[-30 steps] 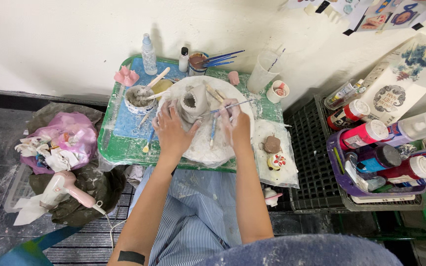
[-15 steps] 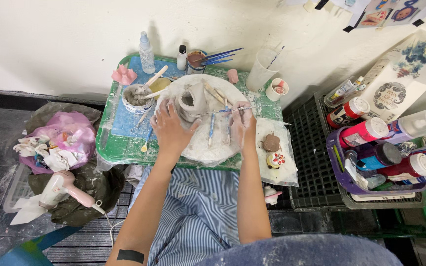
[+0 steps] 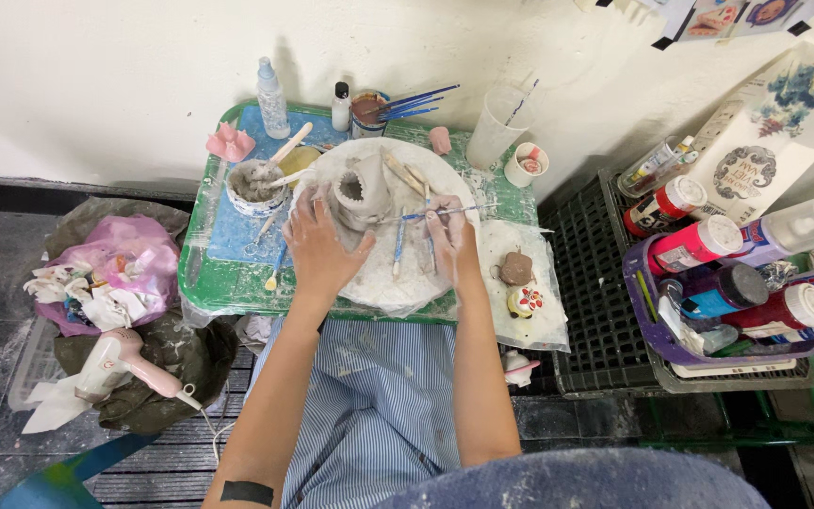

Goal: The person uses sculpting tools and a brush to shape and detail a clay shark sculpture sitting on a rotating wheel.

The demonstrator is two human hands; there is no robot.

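Two hands: both are busy on the round white board (image 3: 398, 273), which lies on the green plastic tray (image 3: 228, 287) on the low tabletop.
Clay piece: the small grey clay cup shape (image 3: 358, 193) stands upright near the far side of the board. It has walls and an open top already, but the surface looks rough and wet.
Left hand: the left hand (image 3: 317, 245) rests flat against the near side of the clay piece. Its grip is wide and holds nothing.
Right hand: the right hand (image 3: 449, 231) pinches a thin blue-handled clay tool (image 3: 426, 214) that points at the clay piece. Its grip is narrow.
Done: the shape is built up.
Left to do: I think smoothing and small details, and no paint is on it yet.
Nearby: the grey bowl of wet clay (image 3: 254, 184), more tools on the board, the two small finished figures (image 3: 520, 283) on the plastic sheet, and the paint bottles (image 3: 699, 240) well apart on the right.
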